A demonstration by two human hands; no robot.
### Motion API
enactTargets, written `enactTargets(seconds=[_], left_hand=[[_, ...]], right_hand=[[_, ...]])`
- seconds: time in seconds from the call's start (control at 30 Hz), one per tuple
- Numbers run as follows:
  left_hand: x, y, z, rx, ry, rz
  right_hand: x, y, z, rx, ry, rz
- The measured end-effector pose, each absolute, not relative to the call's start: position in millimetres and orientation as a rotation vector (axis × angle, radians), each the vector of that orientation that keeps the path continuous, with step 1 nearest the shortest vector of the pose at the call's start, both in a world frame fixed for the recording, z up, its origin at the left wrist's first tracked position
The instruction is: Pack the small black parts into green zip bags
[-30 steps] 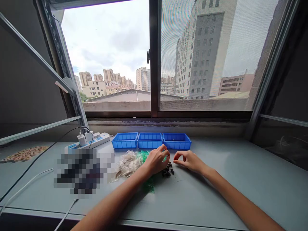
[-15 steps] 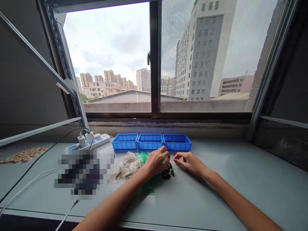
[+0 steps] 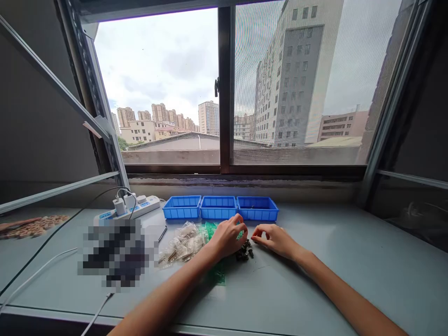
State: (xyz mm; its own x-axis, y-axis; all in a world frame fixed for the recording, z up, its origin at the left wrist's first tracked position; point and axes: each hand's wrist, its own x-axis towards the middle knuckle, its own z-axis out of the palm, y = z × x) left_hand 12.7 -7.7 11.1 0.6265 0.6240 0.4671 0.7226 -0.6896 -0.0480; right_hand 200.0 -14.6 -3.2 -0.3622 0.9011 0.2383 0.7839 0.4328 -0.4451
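Observation:
My left hand point(image 3: 229, 237) hovers over the small black parts, its fingers curled towards the thumb. Anything in that pinch is too small to make out. Just to the right, my right hand point(image 3: 276, 240) is low by the table with thumb and fingertips drawn together; what they hold, if anything, is hidden. Between and below the hands lies a pile of small black parts point(image 3: 242, 255), perhaps screws or knobs. Green plastic bags point(image 3: 220, 275) lie partly under my left wrist. Beside them is a heap of clear plastic bags point(image 3: 187, 240) with small pieces inside.
Three blue bins stand in a row by the wall: left point(image 3: 182, 212), middle point(image 3: 219, 213) and right point(image 3: 257, 214), the last with something small inside. A white power strip point(image 3: 135, 210) with plugs and cables is at left, near a blurred dark object point(image 3: 119, 256) and a brown pile point(image 3: 49, 224).
My right hand has shifted slightly left, towards the black parts. My left hand is almost still. What looks like another person's hand has appeared at the far left over the brown pile.

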Motion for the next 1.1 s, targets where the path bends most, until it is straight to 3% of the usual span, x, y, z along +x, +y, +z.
enactTargets(seconds=[0.37, 1.1], left_hand=[[13.4, -8.1, 11.1, -2.621, -1.114, -0.625], [11.6, -5.0, 11.0, -2.647, -1.092, -0.598]], right_hand=[[197.7, -12.4, -7.3, -1.350, -2.181, 0.374], [181.6, -12.5, -2.8, -1.144, -1.581, 1.127]])
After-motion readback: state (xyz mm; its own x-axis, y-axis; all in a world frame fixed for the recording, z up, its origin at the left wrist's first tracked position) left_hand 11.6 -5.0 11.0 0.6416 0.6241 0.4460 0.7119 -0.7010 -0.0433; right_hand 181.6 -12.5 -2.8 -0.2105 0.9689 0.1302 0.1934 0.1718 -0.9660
